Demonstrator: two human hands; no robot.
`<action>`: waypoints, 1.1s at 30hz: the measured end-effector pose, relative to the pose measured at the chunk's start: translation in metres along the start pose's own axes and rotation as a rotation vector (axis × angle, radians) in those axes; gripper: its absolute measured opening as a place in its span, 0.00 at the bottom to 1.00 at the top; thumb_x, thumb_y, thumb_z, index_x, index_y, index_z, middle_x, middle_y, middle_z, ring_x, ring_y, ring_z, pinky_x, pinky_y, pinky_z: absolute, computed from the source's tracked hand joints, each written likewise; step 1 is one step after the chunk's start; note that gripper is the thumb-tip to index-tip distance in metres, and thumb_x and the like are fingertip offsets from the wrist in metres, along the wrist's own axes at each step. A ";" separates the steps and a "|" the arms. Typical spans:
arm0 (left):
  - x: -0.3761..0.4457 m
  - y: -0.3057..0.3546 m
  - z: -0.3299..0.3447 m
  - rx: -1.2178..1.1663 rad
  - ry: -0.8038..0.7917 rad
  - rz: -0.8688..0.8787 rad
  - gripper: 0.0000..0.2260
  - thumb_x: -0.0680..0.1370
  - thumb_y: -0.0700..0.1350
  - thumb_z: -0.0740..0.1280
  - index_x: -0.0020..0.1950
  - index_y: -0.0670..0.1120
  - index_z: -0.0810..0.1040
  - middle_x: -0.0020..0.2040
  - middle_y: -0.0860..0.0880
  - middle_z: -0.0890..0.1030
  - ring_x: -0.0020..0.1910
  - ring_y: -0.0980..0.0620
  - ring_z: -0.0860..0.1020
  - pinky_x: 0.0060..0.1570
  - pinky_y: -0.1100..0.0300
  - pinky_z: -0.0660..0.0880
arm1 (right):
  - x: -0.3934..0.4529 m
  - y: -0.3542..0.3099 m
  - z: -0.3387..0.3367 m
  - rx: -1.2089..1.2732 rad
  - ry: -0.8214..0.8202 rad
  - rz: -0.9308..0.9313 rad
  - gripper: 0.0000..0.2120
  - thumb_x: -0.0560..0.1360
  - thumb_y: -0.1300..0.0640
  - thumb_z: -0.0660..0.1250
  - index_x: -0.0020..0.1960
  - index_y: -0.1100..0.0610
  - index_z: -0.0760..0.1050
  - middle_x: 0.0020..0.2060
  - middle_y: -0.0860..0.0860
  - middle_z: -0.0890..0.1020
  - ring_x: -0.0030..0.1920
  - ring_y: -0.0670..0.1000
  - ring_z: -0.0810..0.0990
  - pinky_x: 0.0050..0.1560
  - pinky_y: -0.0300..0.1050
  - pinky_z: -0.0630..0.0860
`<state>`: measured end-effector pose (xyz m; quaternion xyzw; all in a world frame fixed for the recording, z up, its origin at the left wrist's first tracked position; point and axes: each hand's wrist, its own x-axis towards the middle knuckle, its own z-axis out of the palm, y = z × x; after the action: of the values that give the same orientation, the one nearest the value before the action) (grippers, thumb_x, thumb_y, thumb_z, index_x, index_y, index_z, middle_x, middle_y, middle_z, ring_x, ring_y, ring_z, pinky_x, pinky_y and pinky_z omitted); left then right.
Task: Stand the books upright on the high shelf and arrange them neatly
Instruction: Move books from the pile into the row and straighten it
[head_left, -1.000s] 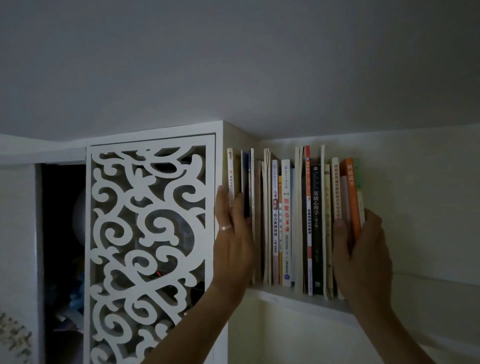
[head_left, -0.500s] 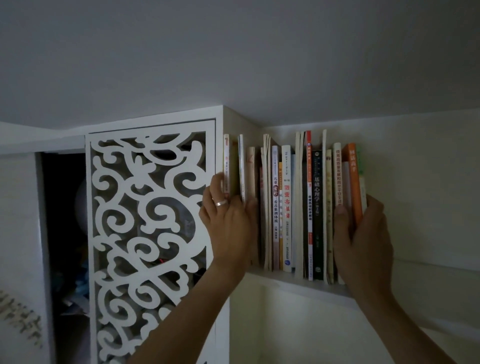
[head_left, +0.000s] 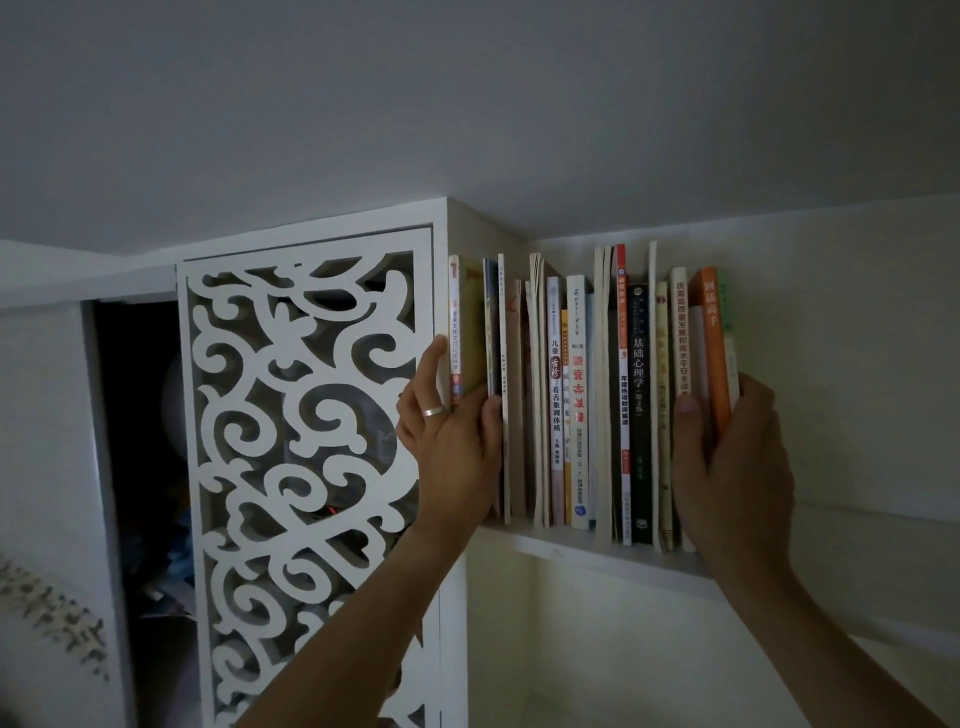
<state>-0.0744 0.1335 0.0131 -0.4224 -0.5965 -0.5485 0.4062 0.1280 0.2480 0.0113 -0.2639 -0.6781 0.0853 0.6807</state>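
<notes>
A row of several books (head_left: 582, 400) stands upright on the high white shelf (head_left: 597, 553) under the ceiling. My left hand (head_left: 457, 441) grips the leftmost books (head_left: 467, 322), index finger along the outer spine and thumb between thin volumes. The leftmost book is pulled out slightly from the row. My right hand (head_left: 732, 467) clasps the right end of the row, thumb on the front of a white book and fingers behind the orange book (head_left: 714, 353). Gaps show between some books in the middle.
A white cabinet with a carved scroll-pattern door (head_left: 306, 467) adjoins the shelf's left end. Its dark open compartment (head_left: 140, 467) holds dim clutter. The ceiling sits just above the book tops. Bare shelf and wall (head_left: 857, 389) extend to the right.
My left hand shifted left and up, from flat against the spines to gripping the leftmost books, which now stick out a little. My right hand has held its place.
</notes>
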 end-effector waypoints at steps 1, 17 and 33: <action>0.000 0.002 -0.001 0.029 -0.017 -0.015 0.10 0.82 0.50 0.65 0.60 0.54 0.83 0.83 0.51 0.54 0.78 0.58 0.47 0.72 0.52 0.48 | 0.000 0.000 0.000 -0.002 0.000 0.000 0.31 0.79 0.31 0.50 0.71 0.52 0.63 0.55 0.55 0.77 0.47 0.56 0.81 0.39 0.56 0.84; -0.011 0.018 -0.002 0.083 0.072 0.019 0.25 0.84 0.49 0.61 0.79 0.40 0.62 0.83 0.39 0.56 0.84 0.44 0.51 0.79 0.35 0.53 | -0.002 -0.004 -0.001 -0.037 -0.028 -0.009 0.28 0.82 0.34 0.51 0.72 0.53 0.62 0.55 0.56 0.77 0.47 0.56 0.81 0.39 0.54 0.84; -0.005 -0.006 0.008 0.233 0.024 0.278 0.30 0.83 0.41 0.67 0.83 0.44 0.59 0.84 0.41 0.52 0.84 0.41 0.47 0.81 0.38 0.51 | -0.003 0.000 -0.002 0.015 -0.053 -0.014 0.25 0.82 0.37 0.54 0.72 0.51 0.62 0.56 0.55 0.77 0.48 0.56 0.82 0.40 0.55 0.84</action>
<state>-0.0789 0.1412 0.0063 -0.4443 -0.5869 -0.4194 0.5313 0.1295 0.2464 0.0085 -0.2514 -0.6971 0.0925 0.6650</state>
